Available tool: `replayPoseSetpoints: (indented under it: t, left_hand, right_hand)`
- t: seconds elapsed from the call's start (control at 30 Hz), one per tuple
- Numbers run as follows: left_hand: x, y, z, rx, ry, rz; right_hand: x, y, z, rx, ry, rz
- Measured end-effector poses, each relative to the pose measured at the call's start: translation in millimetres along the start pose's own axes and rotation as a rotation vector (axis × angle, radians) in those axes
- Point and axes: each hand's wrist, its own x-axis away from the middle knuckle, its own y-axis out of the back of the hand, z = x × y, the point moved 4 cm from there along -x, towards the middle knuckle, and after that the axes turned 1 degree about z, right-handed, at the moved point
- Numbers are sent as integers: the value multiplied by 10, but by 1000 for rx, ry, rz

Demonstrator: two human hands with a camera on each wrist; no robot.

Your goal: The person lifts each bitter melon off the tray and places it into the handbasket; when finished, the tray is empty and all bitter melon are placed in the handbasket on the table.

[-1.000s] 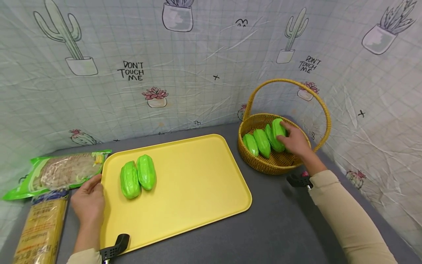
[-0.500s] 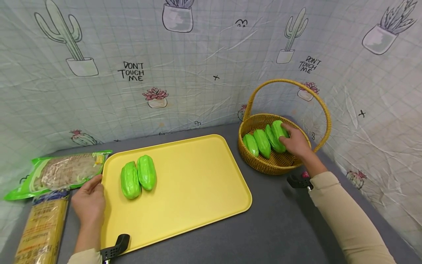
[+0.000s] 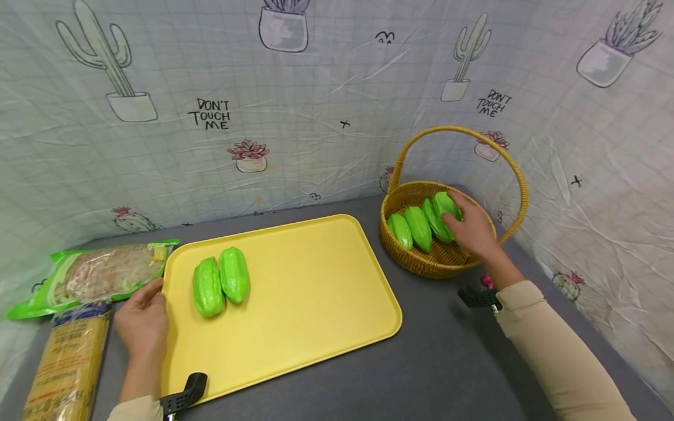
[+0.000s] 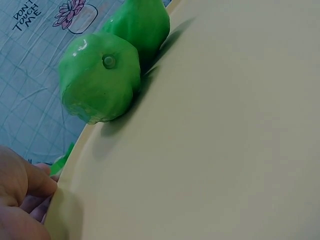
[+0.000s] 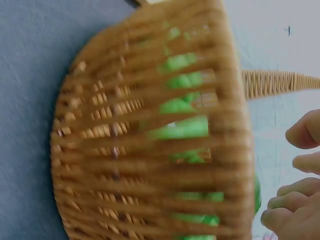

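Note:
My left hand point(image 3: 142, 321) grips the left rim of a yellow tray point(image 3: 310, 292), fingertips at its edge in the left wrist view. Two glossy green, ridged, papaya-like fruits point(image 3: 234, 275) lie side by side on the tray's left part. At the right, my right hand point(image 3: 474, 231) reaches into a wicker basket point(image 3: 421, 266) over the rightmost green fruit point(image 3: 445, 203), partly hidden by the fingers. Several similar fruits point(image 3: 418, 228) lie beside it. In the right wrist view, the fingers point(image 5: 295, 200) are spread loosely from the thumb, above the basket rim, with nothing between them.
Left of the tray lie a green-edged bag point(image 3: 107, 272) and a yellow packet point(image 3: 68, 365). The basket's tall arched handle point(image 3: 518, 175) rises near the right forearm. Behind stands a patterned cloth point(image 3: 316, 88). Grey tabletop point(image 3: 368, 386) shows in front.
The rightmost fruit has gone down a little into the basket and my right hand has loosened from it. My left hand and the tray stay put.

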Motion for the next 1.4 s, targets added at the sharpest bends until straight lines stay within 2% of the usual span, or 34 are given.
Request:
replayPoseSetpoints:
  t: [0.27,0.5,0.93,1.4]
  left_hand:
    - [-1,-7,-11,8,-11,-2]
    - [-7,-2,0,-9,-7,-3]
    - [-5,5,-3,-20,-13,2]
    - [-7,-9,-6,-66,0,4]
  right_hand:
    - [105,-165,275,-40,99,-21]
    - [159,-401,550,-194,158,66]
    - [236,-1020,1060,-363,248,233]
    - [252,-1740,1512,-337,315,352]
